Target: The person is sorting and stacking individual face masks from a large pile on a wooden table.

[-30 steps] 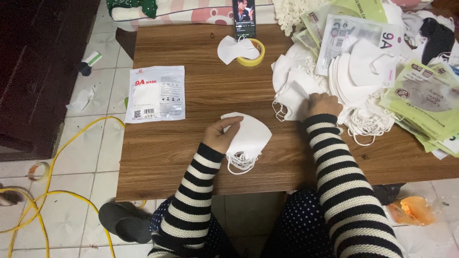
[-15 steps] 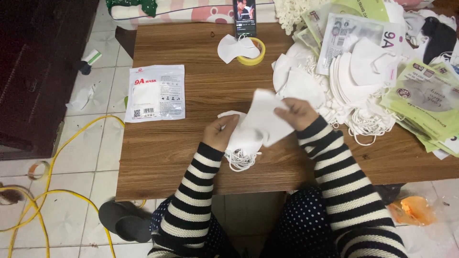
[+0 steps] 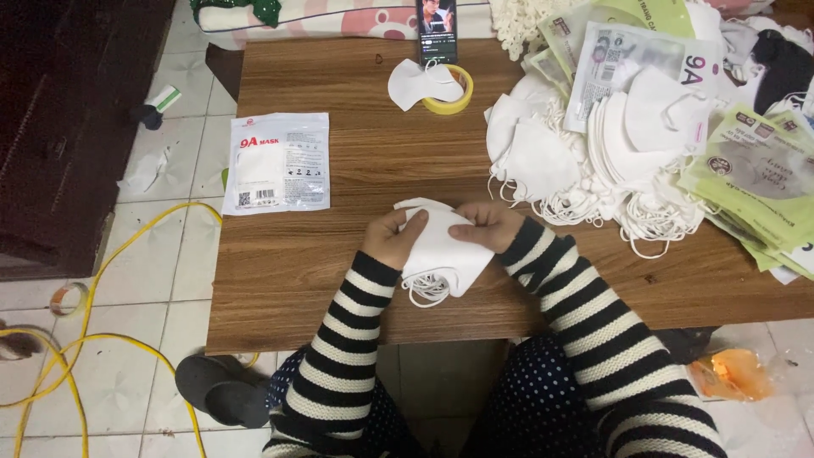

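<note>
Wooden table (image 3: 339,271) on a tiled floor, seen from above. Near its six o'clock edge, left hand (image 3: 392,239) and right hand (image 3: 492,225) pinch a small stack of white face masks (image 3: 441,253) from both sides. Loose masks (image 3: 593,161) heap at two o'clock; a sealed mask packet (image 3: 277,163) lies at ten o'clock.

The brown wooden table (image 3: 339,280) has a smooth, slightly shiny grain. The small stack of white soft cloth face masks (image 3: 441,250) looks matt and fibrous. At the far left lies a glossy flat plastic mask packet (image 3: 278,163). The floor of pale tiles (image 3: 144,339) is smooth.
</note>
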